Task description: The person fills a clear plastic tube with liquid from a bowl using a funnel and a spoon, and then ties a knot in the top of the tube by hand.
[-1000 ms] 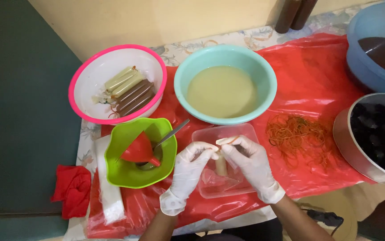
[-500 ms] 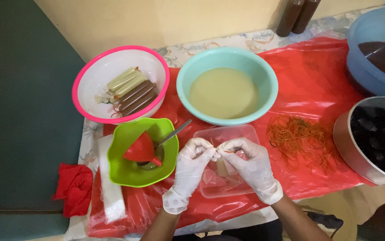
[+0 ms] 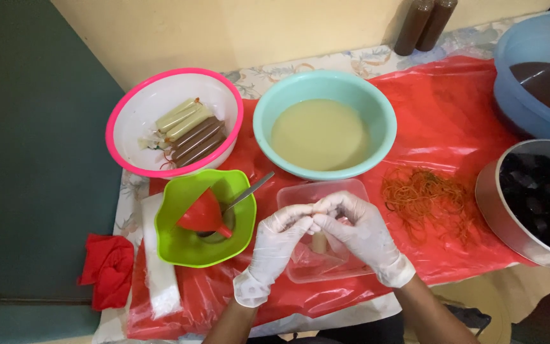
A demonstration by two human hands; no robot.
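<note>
Both gloved hands stay together at lower centre, hardly moved since before. Left hand (image 3: 279,237) and right hand (image 3: 358,230) pinch the top of a small pale filled plastic tube (image 3: 319,242) over the clear rectangular plastic tray (image 3: 300,194). At right of them lies a heap of orange rubber bands (image 3: 425,197); at left, a red funnel (image 3: 203,214) rests in the green bowl (image 3: 182,245).

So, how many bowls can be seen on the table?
5: pink-rimmed white bowl at left rear, teal bowl of pale liquid in the middle, green bowl with a red funnel, blue bowl and metal bowl at right, both cut off.
</note>
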